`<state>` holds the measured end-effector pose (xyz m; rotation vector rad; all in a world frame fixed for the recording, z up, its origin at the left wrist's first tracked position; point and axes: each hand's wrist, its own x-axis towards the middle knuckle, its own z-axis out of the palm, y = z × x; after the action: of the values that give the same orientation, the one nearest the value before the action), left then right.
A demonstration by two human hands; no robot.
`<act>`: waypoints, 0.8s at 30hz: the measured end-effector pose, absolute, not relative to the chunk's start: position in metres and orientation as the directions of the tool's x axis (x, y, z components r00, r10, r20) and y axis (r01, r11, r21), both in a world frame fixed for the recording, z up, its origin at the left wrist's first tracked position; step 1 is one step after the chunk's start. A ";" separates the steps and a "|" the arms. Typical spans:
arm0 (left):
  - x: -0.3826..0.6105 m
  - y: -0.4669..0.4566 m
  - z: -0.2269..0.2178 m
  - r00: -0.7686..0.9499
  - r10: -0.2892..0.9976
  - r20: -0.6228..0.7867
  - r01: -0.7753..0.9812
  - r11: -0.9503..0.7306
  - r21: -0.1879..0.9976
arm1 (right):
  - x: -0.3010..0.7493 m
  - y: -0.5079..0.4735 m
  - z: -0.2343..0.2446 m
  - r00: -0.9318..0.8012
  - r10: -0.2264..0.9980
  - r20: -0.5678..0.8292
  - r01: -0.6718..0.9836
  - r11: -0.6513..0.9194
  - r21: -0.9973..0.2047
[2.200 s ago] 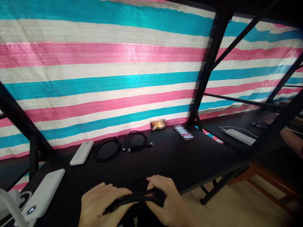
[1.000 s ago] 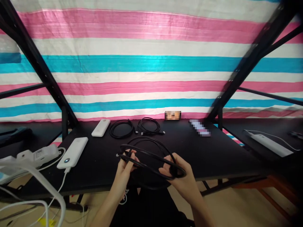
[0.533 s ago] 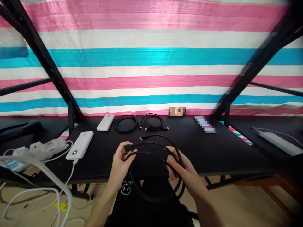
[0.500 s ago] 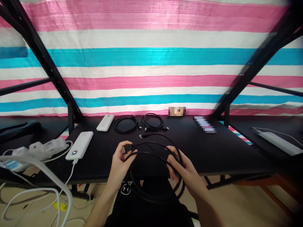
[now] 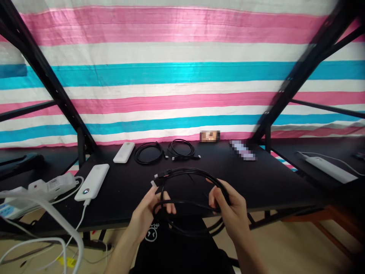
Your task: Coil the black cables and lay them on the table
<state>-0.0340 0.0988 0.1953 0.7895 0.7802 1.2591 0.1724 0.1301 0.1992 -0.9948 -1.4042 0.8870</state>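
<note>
Both my hands hold a coiled black cable (image 5: pixel 190 176) above the front edge of the black table (image 5: pixel 256 182). My left hand (image 5: pixel 149 209) pinches the loops on the coil's left side, just below the cable's two plug ends (image 5: pixel 157 178). My right hand (image 5: pixel 229 207) is closed round the loops on the coil's right side. The coil lies roughly flat between the two hands, with some loops sagging below the table edge.
At the table's back lie two more coiled black cables (image 5: pixel 148 153) (image 5: pixel 182 149) and a white power bank (image 5: pixel 123 152). Another white power bank (image 5: pixel 91 182) with a white cord sits at the left. White power strips (image 5: pixel 42 188) (image 5: pixel 327 169) lie at both sides. Black frame posts (image 5: pixel 51 87) flank the table.
The coil has opened out from a tight bundle pressed on the table into wide loops held up between my hands. My left hand slid lower on the coil, and the plug ends now stick up.
</note>
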 end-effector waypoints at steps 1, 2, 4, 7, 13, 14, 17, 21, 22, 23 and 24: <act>-0.034 0.100 0.197 0.143 0.984 -0.104 -0.512 0.163 0.844 | 0.173 0.131 0.198 0.011 0.922 0.386 0.076 0.384 -0.920; -0.034 0.101 0.197 0.154 0.978 -0.138 -0.515 0.199 0.834 | 0.172 0.132 0.197 0.030 0.913 0.406 0.067 0.404 -0.912; -0.035 0.103 0.198 0.182 0.965 -0.188 -0.503 0.256 0.826 | 0.172 0.133 0.196 0.074 0.902 0.426 0.036 0.424 -0.905; -0.037 0.103 0.196 0.166 0.967 -0.193 -0.479 0.250 0.842 | 0.172 0.132 0.193 0.141 0.885 0.443 0.003 0.447 -0.894; -0.046 0.093 0.195 0.079 0.992 -0.099 -0.427 0.123 0.896 | 0.178 0.135 0.189 0.223 0.847 0.483 0.017 0.492 -0.871; -0.048 0.092 0.194 0.097 0.993 -0.068 -0.424 0.103 0.900 | 0.179 0.135 0.189 0.236 0.843 0.483 0.018 0.493 -0.870; -0.051 0.089 0.191 0.212 0.977 -0.019 -0.304 0.084 0.949 | 0.180 0.136 0.188 0.265 0.839 0.475 0.004 0.491 -0.871; -0.048 0.091 0.185 0.126 0.990 -0.058 -0.073 0.068 0.995 | 0.178 0.134 0.188 0.260 0.850 0.459 -0.037 0.483 -0.875; -0.047 0.093 0.184 0.066 0.996 -0.059 -0.065 0.063 0.996 | 0.177 0.133 0.188 0.249 0.856 0.453 -0.043 0.477 -0.878; -0.046 0.095 0.183 0.011 0.998 -0.056 -0.076 0.057 0.996 | 0.177 0.133 0.188 0.238 0.862 0.448 -0.047 0.471 -0.881; -0.047 0.097 0.182 -0.039 0.998 -0.056 -0.099 0.052 0.994 | 0.177 0.132 0.188 0.230 0.866 0.445 -0.051 0.467 -0.883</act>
<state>-0.0467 0.0966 0.1818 1.0769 1.1919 1.2442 0.1765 0.1323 0.1885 -0.8779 -1.1698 0.7570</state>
